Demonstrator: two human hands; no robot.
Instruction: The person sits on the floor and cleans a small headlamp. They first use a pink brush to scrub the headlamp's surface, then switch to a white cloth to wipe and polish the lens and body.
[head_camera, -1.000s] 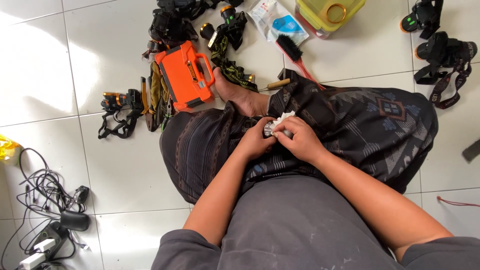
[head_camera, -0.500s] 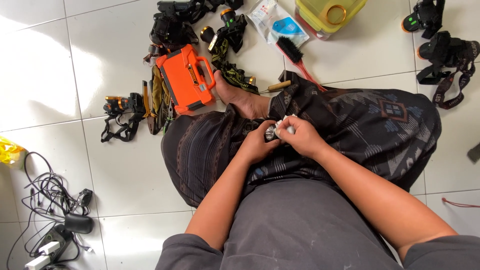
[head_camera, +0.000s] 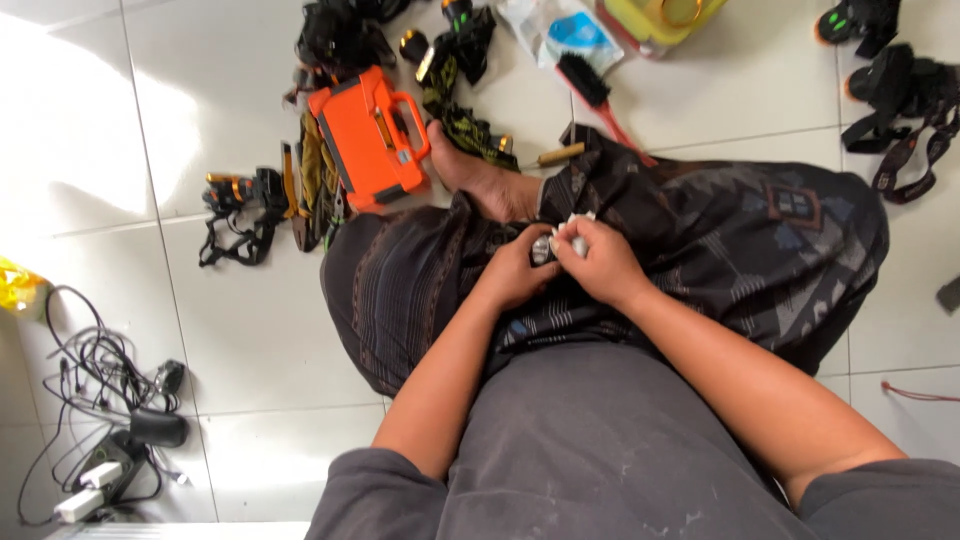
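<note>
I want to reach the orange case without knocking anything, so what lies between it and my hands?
In the head view, between the orange case and the left hand and right hand lies only the person's bare foot on patterned dark cloth.

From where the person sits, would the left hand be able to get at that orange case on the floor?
Probably yes. The orange case lies by the bare foot, ahead of the left hand, with nothing between them, though both hands grip a small pale object.

Your wrap skirt (head_camera: 700, 250) is dark with brownish woven stripes, your shirt (head_camera: 590, 450) plain grey. That case (head_camera: 368, 140) is bright orange, the tiles (head_camera: 90, 120) white, and the brush (head_camera: 592, 88) has a red handle.
</note>
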